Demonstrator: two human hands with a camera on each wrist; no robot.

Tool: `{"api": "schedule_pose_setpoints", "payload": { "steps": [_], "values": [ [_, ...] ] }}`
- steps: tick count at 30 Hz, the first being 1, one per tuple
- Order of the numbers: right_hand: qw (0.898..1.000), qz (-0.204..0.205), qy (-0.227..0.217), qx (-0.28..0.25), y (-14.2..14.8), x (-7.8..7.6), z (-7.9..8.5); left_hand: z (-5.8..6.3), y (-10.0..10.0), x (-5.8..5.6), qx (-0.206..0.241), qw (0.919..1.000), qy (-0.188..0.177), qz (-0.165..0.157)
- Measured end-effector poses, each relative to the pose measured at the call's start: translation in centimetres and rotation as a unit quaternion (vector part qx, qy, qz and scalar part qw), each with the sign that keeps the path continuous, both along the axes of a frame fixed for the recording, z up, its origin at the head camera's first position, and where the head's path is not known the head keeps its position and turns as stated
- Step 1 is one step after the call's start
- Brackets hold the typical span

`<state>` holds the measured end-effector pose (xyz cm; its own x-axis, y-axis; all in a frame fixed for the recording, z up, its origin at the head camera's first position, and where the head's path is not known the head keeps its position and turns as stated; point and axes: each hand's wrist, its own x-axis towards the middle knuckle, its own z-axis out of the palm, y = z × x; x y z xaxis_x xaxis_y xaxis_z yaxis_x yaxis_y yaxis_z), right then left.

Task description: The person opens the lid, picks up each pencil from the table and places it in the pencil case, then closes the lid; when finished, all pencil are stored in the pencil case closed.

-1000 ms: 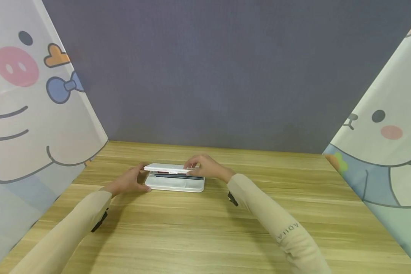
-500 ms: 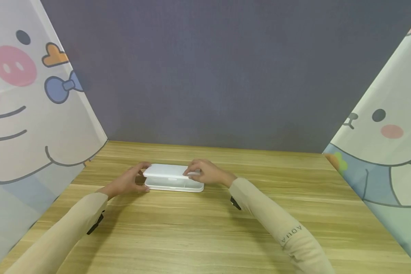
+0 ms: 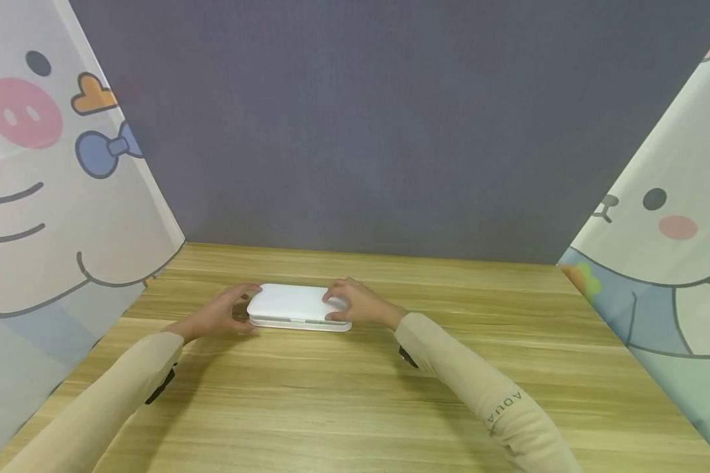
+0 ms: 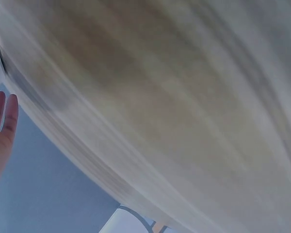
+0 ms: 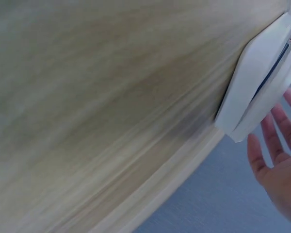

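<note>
A white pencil case (image 3: 292, 302) lies on the wooden table, its lid down over the base with a thin gap along the front. My left hand (image 3: 215, 315) holds the case's left end, fingers at the back corner and thumb by the front corner. The right hand (image 3: 361, 303) grips the lid's right end, fingertips on top and thumb at the front edge. In the right wrist view, a dark strip shows inside the gap of the pencil case (image 5: 262, 82), close to the right hand (image 5: 281, 179). Only part of the left hand (image 4: 1, 131) appears in the left wrist view.
The wooden table (image 3: 307, 401) extends in front of the case and to its right. Behind it stands a dark grey panel (image 3: 355, 131). Cartoon-printed sheets, a left one (image 3: 41, 197) and a right one (image 3: 674, 276), flank the table.
The lid has come forward and down over the base, hiding the pencils seen inside earlier. My right hand moved with the lid; the left hand stayed at the left end.
</note>
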<state>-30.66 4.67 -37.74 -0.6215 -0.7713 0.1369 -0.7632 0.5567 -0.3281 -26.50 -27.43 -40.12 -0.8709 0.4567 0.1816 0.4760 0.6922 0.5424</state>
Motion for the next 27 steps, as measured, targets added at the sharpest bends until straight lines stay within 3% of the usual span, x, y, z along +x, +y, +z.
{"api": "schedule_pose_setpoints", "payload": {
  "steps": [10, 19, 27],
  "values": [
    [0.998, -0.05, -0.013, 0.026, 0.1, 0.1, -0.3, 0.7, 0.3, -0.7, -0.02, 0.9998, 0.001, 0.001],
    [0.997, -0.058, -0.042, 0.035, 0.2, -0.3, -0.6, 1.0, 0.4, -0.7, -0.033, 0.9987, -0.037, 0.014],
    [0.996, -0.057, -0.047, 0.043, 0.0, -0.2, -0.4, 1.4, 0.8, -0.4, -0.037, 0.9988, -0.031, 0.013]
  ]
}}
